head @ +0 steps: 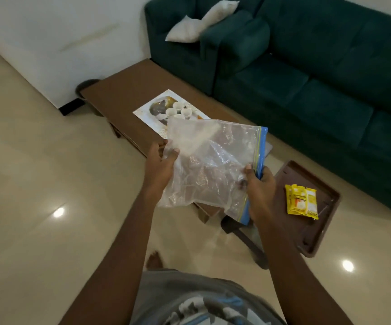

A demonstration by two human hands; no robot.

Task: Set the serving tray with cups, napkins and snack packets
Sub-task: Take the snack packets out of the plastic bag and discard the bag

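Left hand [160,161]: pinches the bag [213,160] at its left edge, thumb on the front, fingers behind.
Right hand [260,186]: pinches the bag's right side just beside the zip strip [261,148], thumb on the front.
Bag: held in the air between the two hands, above the near end of the table [129,90], tilted with the zip strip to the right.
Tray [326,231]: brown, low at the right, well apart from the cups [178,105]; two yellow packets [301,202] lie in it.
Cups: four white ones, close together on a printed sheet [147,109] on the table, not on the tray.
Risk, slip: the film is thin and held only at the edges, so one loose pinch would probably let the bag swing or drop.
Risk, spill: if the zip is open, tipping that side down could shed whatever is inside onto the floor.
Risk, cups: lowering the bag without seeing under it could knock the cups just behind it.
Risk, tray: it looks perched on something narrow, so weight set near an edge might tip it.
Hidden: the bag covers the sheet's near part and part of one cup; the fingers behind it do not show.
Unclear: what is in the bag, whether the zip is closed, what holds up the tray, whether the sheet is a mat or a second tray.
Napkins: none to be seen.
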